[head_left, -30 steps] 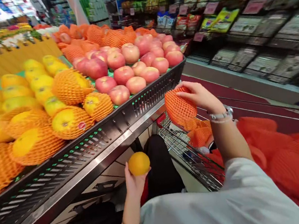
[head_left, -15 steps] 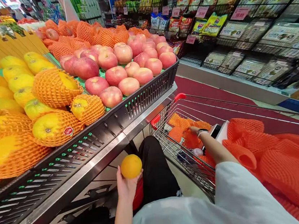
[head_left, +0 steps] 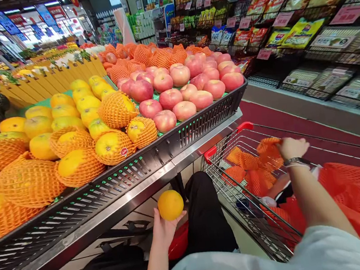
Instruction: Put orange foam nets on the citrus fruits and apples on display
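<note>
Orange sits bare in our cupped left hand, right hand pinches net, displayed oranges some netted, some not.

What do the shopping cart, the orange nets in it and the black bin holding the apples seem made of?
Shopping cart: apparently shiny metal wire, judging by its thin, glinting bars. Orange nets: probably soft, matte plastic foam, since the open mesh crumples loosely. Black bin: likely rigid, molded plastic with a dull sheen, given its straight, evenly slotted walls.
</note>
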`<state>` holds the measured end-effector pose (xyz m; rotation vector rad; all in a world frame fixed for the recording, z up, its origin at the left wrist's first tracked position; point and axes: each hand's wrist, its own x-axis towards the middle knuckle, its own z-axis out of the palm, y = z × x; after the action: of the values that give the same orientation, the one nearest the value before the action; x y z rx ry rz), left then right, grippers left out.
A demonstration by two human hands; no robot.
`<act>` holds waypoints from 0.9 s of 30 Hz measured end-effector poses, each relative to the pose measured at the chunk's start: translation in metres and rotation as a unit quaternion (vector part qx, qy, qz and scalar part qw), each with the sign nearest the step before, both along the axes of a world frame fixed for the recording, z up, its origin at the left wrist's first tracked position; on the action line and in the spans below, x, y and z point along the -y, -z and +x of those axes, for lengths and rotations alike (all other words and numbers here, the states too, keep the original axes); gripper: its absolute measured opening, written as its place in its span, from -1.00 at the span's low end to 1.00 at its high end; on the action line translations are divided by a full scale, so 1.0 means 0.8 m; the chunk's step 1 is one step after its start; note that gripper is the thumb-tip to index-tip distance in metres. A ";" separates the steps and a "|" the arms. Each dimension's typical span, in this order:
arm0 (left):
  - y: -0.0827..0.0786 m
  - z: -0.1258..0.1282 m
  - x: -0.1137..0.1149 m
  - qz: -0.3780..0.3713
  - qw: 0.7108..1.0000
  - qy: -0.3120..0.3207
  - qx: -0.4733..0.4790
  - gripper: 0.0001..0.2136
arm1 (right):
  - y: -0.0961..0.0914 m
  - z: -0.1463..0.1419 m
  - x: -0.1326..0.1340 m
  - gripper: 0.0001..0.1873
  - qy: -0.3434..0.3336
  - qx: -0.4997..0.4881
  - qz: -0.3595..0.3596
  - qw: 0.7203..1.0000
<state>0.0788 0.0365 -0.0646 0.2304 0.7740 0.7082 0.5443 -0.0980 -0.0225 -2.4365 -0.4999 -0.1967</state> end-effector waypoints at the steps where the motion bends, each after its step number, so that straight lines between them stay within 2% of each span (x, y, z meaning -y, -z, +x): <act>1: 0.001 -0.005 0.000 0.019 1.000 0.003 0.007 -0.43 | -0.011 0.006 -0.009 -0.83 0.013 0.010 0.023 1.000; 4: -0.006 -0.019 0.002 0.091 0.996 0.006 0.018 -0.30 | -0.052 -0.006 -0.041 -0.95 -0.031 0.050 0.114 0.992; 6: -0.020 -0.025 0.003 0.149 0.988 -0.022 0.018 -0.21 | -0.079 -0.041 -0.063 -0.76 -0.100 0.081 0.174 0.976; 8: -0.039 -0.028 0.006 0.195 0.978 -0.072 0.015 -0.14 | -0.100 -0.094 -0.082 -0.66 -0.187 0.101 0.223 0.951; 9: -0.050 -0.030 0.008 0.210 0.973 -0.094 0.015 -0.11 | -0.107 -0.125 -0.090 -0.64 -0.239 0.105 0.246 0.933; 11: -0.072 -0.030 0.013 0.222 0.967 -0.120 0.022 -0.04 | -0.115 -0.189 -0.105 -0.59 -0.384 0.071 0.315 0.865; 13: -0.091 -0.030 0.021 0.227 0.964 -0.135 0.033 -0.01 | -0.114 -0.248 -0.118 -0.52 -0.484 -0.012 0.318 0.815; 15: -0.105 -0.028 0.029 0.233 0.959 -0.155 0.043 -0.01 | -0.104 -0.296 -0.128 -0.49 -0.554 -0.096 0.303 0.769; 17: -0.111 -0.028 0.033 0.234 0.955 -0.180 0.040 -0.02 | -0.087 -0.330 -0.132 -0.50 -0.612 -0.170 0.291 0.715; 19: -0.109 -0.030 0.034 0.229 0.951 -0.205 0.022 -0.02 | -0.069 -0.349 -0.130 -0.51 -0.651 -0.241 0.278 0.664; 22: -0.097 -0.034 0.030 0.213 0.948 -0.236 0.000 -0.05 | -0.049 -0.356 -0.122 -0.60 -0.671 -0.363 0.257 0.593; 24: -0.090 -0.034 0.029 0.203 0.947 -0.250 0.004 -0.10 | -0.043 -0.355 -0.119 -0.70 -0.648 -0.463 0.262 0.545; 26: -0.086 -0.032 0.030 0.200 0.947 -0.253 0.016 -0.12 | -0.041 -0.354 -0.122 -0.69 -0.605 -0.547 0.259 0.518; 27: -0.085 -0.030 0.031 0.202 0.948 -0.244 0.024 -0.11 | -0.040 -0.355 -0.125 -0.69 -0.586 -0.572 0.248 0.518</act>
<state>0.0545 0.0118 0.0031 0.3975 0.6364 1.3417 0.2605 0.0021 0.0094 -0.7870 -1.0438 1.4924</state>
